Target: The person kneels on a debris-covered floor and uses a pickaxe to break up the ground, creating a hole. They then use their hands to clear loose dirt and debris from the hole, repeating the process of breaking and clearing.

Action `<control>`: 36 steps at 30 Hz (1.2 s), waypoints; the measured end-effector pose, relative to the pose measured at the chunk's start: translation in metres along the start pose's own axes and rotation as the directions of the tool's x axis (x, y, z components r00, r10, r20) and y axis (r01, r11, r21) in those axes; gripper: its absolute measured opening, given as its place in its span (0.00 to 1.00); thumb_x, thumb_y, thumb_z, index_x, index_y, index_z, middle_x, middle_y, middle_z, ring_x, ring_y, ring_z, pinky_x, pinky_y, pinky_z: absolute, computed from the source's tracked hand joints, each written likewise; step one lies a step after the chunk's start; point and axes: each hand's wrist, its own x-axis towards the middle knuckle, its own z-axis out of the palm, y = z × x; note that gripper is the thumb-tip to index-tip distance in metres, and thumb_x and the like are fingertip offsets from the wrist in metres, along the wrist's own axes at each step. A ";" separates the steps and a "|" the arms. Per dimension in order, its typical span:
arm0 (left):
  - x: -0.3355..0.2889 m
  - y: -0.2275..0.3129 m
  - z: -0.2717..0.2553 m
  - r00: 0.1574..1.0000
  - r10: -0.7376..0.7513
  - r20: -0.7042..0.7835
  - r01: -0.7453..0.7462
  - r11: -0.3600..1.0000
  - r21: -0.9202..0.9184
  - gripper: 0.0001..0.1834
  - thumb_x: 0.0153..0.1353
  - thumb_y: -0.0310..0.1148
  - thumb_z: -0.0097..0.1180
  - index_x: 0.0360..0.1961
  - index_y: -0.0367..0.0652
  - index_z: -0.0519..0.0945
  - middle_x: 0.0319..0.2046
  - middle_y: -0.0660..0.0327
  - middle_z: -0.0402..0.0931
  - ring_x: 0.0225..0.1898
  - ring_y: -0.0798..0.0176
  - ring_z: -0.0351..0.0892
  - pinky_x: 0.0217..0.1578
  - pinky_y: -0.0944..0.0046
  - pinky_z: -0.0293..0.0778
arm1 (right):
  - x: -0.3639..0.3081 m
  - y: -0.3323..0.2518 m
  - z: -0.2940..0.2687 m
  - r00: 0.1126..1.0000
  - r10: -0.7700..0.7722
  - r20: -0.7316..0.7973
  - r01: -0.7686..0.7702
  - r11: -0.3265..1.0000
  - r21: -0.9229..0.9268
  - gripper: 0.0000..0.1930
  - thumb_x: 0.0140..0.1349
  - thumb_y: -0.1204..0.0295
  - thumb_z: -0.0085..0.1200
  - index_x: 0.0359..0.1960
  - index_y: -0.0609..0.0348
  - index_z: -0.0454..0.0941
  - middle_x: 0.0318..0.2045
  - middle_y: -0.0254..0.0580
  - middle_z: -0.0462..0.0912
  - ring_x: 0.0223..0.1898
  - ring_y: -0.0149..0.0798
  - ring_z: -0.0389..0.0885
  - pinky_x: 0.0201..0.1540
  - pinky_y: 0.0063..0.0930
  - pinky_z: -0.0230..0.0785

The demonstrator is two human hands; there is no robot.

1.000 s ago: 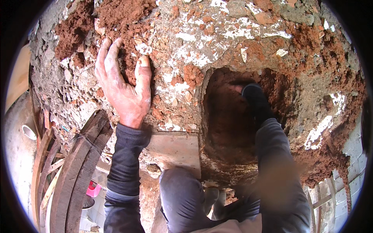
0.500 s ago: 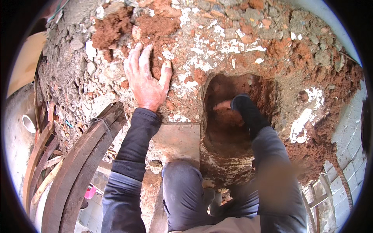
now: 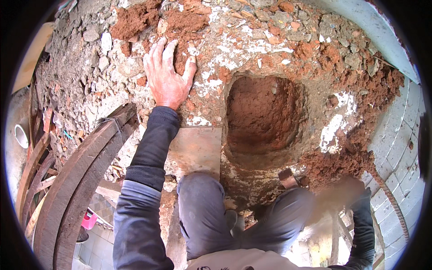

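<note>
Fingers spread, my left hand [image 3: 166,76] lies palm down on the rubble-covered ground [image 3: 126,67], to the left of a squarish hole [image 3: 265,112] dug in red soil. My right hand [image 3: 353,189] is over at the right, by a heap of loose red soil [image 3: 335,166]. A brown blur covers its fingers, so what it holds, if anything, does not show. A small flat reddish-brown piece [image 3: 288,178] shows beside my right knee, just below the hole's near edge; its kind is unclear.
Curved wooden beams [image 3: 85,175] rise at the left, near a white pipe end [image 3: 21,136]. A flat slab [image 3: 195,150] lies left of the hole. A ribbed rusty bar [image 3: 390,198] bends down at the right, before a white tiled surface [image 3: 400,144].
My right hand has come out of the hole and moved right and toward me, to the soil heap. The left hand stays pressed on the ground; the view has shifted slightly.
</note>
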 end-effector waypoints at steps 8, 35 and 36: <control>0.003 -0.003 0.001 1.000 0.025 -0.016 -0.025 0.999 -0.022 0.31 0.55 0.42 0.67 0.60 0.44 0.75 0.62 0.49 0.69 0.65 0.43 0.64 0.67 0.44 0.57 | 0.315 -0.162 -0.073 0.808 -0.182 -0.560 0.487 0.742 0.461 0.30 0.72 0.46 0.45 0.64 0.56 0.74 0.57 0.61 0.79 0.59 0.56 0.78 0.65 0.41 0.67; 0.002 0.000 0.010 0.996 0.023 0.088 -0.017 0.998 -0.068 0.30 0.61 0.38 0.63 0.64 0.41 0.72 0.65 0.46 0.66 0.65 0.44 0.64 0.67 0.47 0.58 | 0.501 -0.243 -0.127 0.741 -0.240 -0.627 0.525 0.790 0.317 0.21 0.66 0.57 0.45 0.54 0.53 0.81 0.55 0.51 0.81 0.56 0.55 0.80 0.57 0.46 0.74; 0.001 0.000 0.011 0.996 0.010 0.093 -0.003 0.997 -0.076 0.30 0.61 0.38 0.63 0.64 0.41 0.72 0.65 0.46 0.66 0.65 0.44 0.64 0.67 0.47 0.58 | 0.505 -0.241 -0.126 0.749 -0.236 -0.619 0.520 0.789 0.328 0.21 0.66 0.57 0.45 0.54 0.53 0.81 0.55 0.51 0.82 0.56 0.55 0.80 0.57 0.46 0.74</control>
